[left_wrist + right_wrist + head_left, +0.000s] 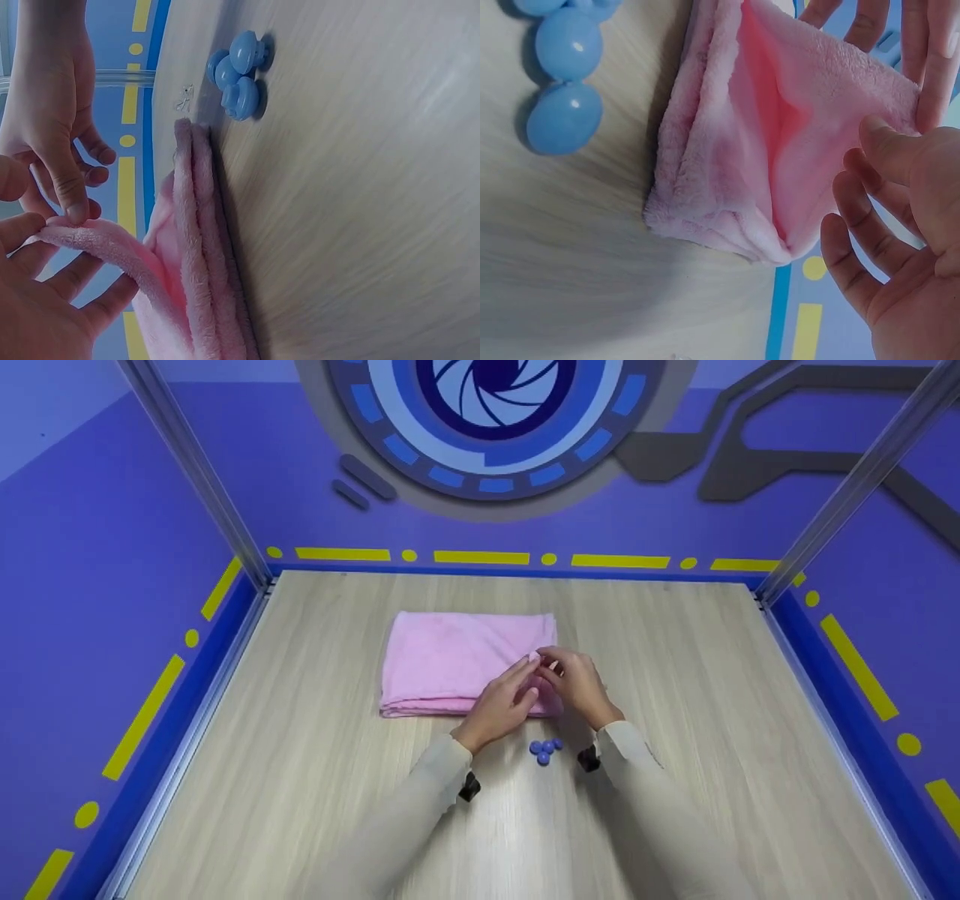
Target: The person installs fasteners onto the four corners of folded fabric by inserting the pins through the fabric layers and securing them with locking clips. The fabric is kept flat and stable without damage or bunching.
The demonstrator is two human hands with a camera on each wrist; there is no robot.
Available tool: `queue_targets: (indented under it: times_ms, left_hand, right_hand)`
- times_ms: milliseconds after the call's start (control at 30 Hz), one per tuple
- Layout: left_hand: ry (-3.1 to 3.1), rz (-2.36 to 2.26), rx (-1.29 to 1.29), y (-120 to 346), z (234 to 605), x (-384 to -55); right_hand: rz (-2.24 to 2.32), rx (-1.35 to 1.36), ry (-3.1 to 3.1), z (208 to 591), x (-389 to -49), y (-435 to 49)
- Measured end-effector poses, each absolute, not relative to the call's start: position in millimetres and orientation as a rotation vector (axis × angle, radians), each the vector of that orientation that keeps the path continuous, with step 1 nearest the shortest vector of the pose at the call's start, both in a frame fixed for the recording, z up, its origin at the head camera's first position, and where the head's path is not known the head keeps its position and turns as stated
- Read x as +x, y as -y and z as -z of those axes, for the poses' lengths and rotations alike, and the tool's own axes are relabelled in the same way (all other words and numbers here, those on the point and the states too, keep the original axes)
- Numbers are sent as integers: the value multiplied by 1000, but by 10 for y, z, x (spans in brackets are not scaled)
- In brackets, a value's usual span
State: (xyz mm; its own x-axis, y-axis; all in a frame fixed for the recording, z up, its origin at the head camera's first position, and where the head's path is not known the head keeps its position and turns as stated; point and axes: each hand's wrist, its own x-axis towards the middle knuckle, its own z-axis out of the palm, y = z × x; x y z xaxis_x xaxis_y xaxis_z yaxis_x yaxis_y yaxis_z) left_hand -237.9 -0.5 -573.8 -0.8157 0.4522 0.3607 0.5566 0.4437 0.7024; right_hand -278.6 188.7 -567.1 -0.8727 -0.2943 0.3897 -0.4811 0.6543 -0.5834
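Observation:
A folded pink fleece cloth lies on the table, its near right corner raised between two hands. My left hand holds the lifted edge, with several fingers spread behind the fleece in the left wrist view. From the right, my right hand pinches the same corner. In the right wrist view its thumb lies against the cloth, while the other fingers curl loosely below. Under the raised flap, the fold gapes open and shows a brighter pink inside.
Several blue mushroom-shaped knobs sit clustered on the wooden table, just nearer than the cloth. A small shiny clear piece lies beyond them in the left wrist view. Blue-purple panels with metal posts enclose the table's back and sides.

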Motion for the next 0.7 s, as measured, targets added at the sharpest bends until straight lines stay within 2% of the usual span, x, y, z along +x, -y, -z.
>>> queue_targets:
  times_ms: [700]
  left_hand:
    - [2589, 1328, -892, 57, 5748, -2339]
  right_hand:
    - [-1120, 496, 2595, 5715, -2782, -1832]
